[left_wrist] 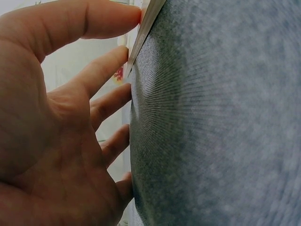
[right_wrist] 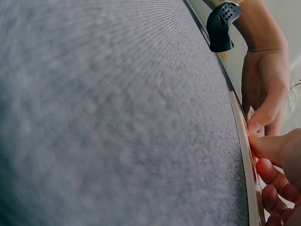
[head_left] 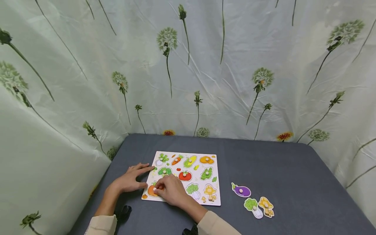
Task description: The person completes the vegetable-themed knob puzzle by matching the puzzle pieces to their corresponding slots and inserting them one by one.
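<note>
A white vegetable puzzle board (head_left: 202, 183) lies on the grey table. At its lower left corner my right hand (head_left: 172, 191) pinches the white knob of an orange pumpkin piece (head_left: 151, 191), which lies in its spot on the board. My left hand (head_left: 130, 179) spreads its fingers along the board's left edge; thumb and index fingertip touch it. In the left wrist view the left thumb (left_wrist: 108, 21) presses the board's edge (left_wrist: 146, 28). The right wrist view shows my right fingers (right_wrist: 275, 181) over the board's edge (right_wrist: 244, 155), close to the left hand.
Right of the board lie loose knobbed pieces: an eggplant (head_left: 245, 192), a bok choy (head_left: 251, 205) and a mushroom (head_left: 268, 209). Other pieces, such as the tomato (head_left: 188, 177) and corn (head_left: 192, 160), sit on the board. A flowered curtain (head_left: 205, 75) hangs behind the table (head_left: 264, 163).
</note>
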Motion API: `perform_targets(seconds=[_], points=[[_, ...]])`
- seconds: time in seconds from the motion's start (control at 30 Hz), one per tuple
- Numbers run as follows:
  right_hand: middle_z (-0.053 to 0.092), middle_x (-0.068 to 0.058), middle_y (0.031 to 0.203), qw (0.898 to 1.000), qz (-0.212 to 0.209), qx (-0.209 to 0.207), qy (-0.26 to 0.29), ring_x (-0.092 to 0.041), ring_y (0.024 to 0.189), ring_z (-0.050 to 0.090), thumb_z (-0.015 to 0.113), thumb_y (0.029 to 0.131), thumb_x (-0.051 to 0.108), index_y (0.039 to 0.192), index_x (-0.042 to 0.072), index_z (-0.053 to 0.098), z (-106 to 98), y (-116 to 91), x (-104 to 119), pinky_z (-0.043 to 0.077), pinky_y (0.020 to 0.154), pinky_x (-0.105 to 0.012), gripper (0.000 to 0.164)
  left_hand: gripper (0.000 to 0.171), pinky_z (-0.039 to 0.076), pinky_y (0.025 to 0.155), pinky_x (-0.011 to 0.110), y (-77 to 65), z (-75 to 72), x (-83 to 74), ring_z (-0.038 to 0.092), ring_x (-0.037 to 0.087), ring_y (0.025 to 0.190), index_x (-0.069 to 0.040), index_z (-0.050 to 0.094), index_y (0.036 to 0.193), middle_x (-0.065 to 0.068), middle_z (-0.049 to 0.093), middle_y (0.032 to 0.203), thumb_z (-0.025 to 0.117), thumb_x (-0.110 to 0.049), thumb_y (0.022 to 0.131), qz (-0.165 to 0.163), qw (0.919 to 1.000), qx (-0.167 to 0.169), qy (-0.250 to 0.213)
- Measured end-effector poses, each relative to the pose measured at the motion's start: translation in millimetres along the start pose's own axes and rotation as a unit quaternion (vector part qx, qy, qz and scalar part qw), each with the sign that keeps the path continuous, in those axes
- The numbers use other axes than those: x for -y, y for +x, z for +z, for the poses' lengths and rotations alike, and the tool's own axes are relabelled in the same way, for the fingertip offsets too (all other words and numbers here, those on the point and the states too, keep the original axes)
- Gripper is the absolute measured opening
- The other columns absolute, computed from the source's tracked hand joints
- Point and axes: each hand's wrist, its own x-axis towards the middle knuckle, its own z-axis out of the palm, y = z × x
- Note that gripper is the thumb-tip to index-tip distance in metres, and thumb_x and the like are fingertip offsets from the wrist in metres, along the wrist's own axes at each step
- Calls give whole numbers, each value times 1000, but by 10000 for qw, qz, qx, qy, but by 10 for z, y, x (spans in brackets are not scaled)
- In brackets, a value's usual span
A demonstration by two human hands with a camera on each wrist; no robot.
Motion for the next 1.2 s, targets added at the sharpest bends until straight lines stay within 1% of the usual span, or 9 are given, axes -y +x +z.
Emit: perform_targets(seconds=[0.27, 0.47, 0.63, 0.8, 0.9, 1.07, 1.13, 1.2], points=[[58, 17, 69, 10000, -76, 23, -14, 7, 70, 43, 80, 90, 26, 87, 22, 80, -4, 11, 3, 33, 64, -13, 5, 77, 8, 115, 78, -6, 0, 0, 20, 56, 152, -21, 53, 152, 20, 41, 161, 81, -36, 81, -62, 9999, 61, -61], [59, 16, 70, 9999, -152, 14, -52, 6, 70, 43, 79, 90, 25, 89, 22, 81, -13, 11, -7, 32, 64, -13, 5, 78, 8, 116, 78, 2, 5, 1, 19, 57, 152, -21, 53, 152, 20, 41, 161, 81, -36, 81, -53, 10000, 42, -62], [60, 16, 69, 9999, -141, -12, -3, 6, 71, 44, 79, 90, 25, 88, 21, 81, -12, -5, -16, 33, 65, -13, 5, 79, 9, 115, 78, 1, 11, -2, 19, 57, 152, -22, 53, 152, 19, 41, 161, 81, -39, 80, -70, 10000, 65, -27], [61, 16, 71, 9999, -93, 37, 41, 5, 73, 44, 79, 89, 25, 90, 23, 81, -14, -19, -22, 33, 68, -13, 3, 80, 10, 115, 78, -5, 9, -8, 20, 57, 151, -23, 53, 152, 19, 40, 162, 81, -40, 79, -96, 9999, 86, -33], [63, 14, 74, 9994, -78, 125, 315, 4, 74, 47, 80, 89, 24, 93, 21, 81, -35, -25, -37, 36, 69, -13, 5, 80, 9, 116, 78, -8, 2, -13, 20, 57, 151, -23, 53, 152, 19, 40, 162, 81, -41, 79, -88, 9999, 98, -52], [66, 8, 82, 9925, 84, 219, 1203, 2, 74, 53, 80, 91, 19, 100, 14, 79, -96, -54, -82, 43, 69, -14, 11, 80, 7, 116, 77, -14, -6, -13, 19, 57, 151, -22, 53, 152, 20, 40, 162, 81, -39, 79, -44, 9999, 103, -117], [67, 7, 86, 9903, 106, 224, 1367, 2, 76, 54, 78, 92, 18, 103, 13, 79, -129, -74, -102, 45, 71, -15, 12, 80, 7, 116, 78, -15, -6, -10, 19, 57, 151, -22, 54, 151, 20, 40, 161, 81, -39, 79, -21, 9998, 98, -147], [69, 7, 91, 9904, 43, 194, 1371, 1, 79, 56, 77, 93, 18, 105, 13, 79, -166, -94, -124, 47, 73, -15, 13, 79, 8, 115, 78, -16, -4, -4, 20, 57, 151, -22, 54, 151, 20, 40, 161, 81, -39, 79, -3, 9999, 82, -148]])
